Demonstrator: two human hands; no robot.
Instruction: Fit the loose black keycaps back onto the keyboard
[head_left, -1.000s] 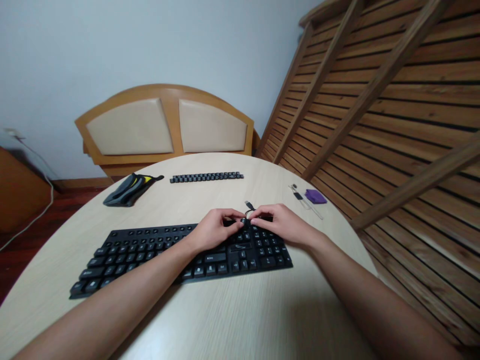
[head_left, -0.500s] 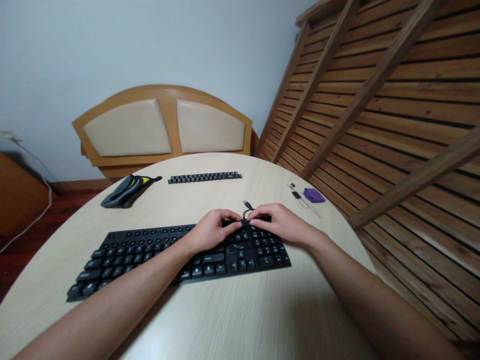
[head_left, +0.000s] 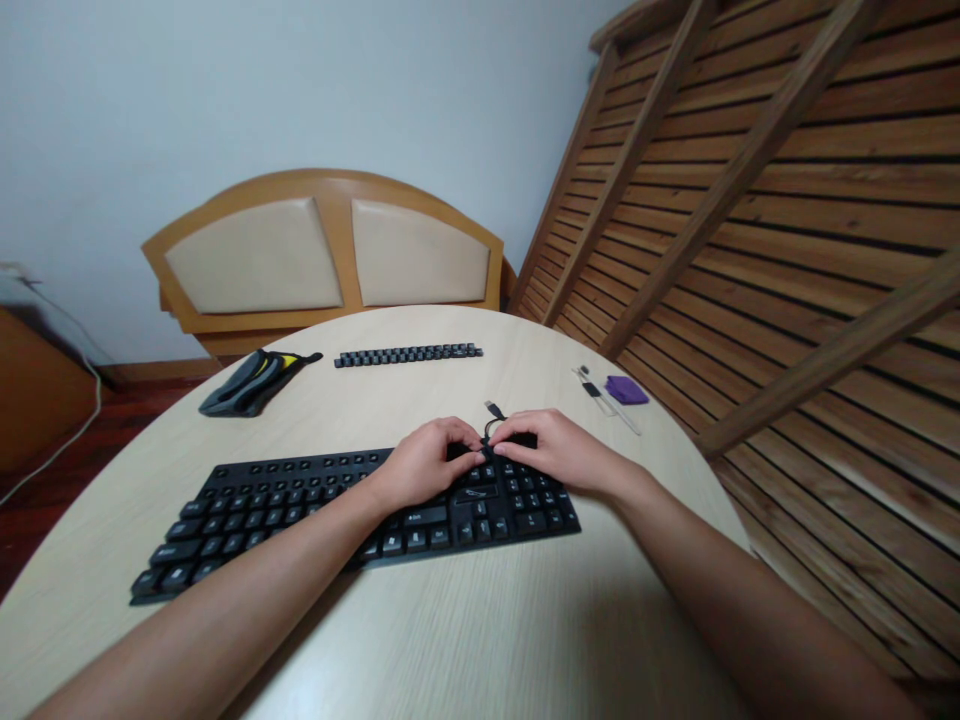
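Observation:
A black keyboard (head_left: 300, 505) lies across the round pale wooden table (head_left: 480, 620). Both my hands rest on its right part, fingertips meeting in the middle. My left hand (head_left: 424, 462) has its fingers curled and pinched at a small dark piece between the hands. My right hand (head_left: 551, 450) pinches the same spot from the right. Just behind the fingertips a thin black cable with a USB plug (head_left: 493, 409) loops up off the table. What exactly the fingers grip is too small to name.
A row of loose black keycaps (head_left: 409, 354) lies at the back. A grey, black and yellow pouch (head_left: 251, 380) sits back left. A purple cloth (head_left: 627, 390) and small tools (head_left: 596, 389) lie at right. A wooden headboard (head_left: 322, 255) and slatted frame (head_left: 750, 200) stand behind.
My hands stay pinched together over the keyboard's right part, with only slight finger motion. The view has shifted a little.

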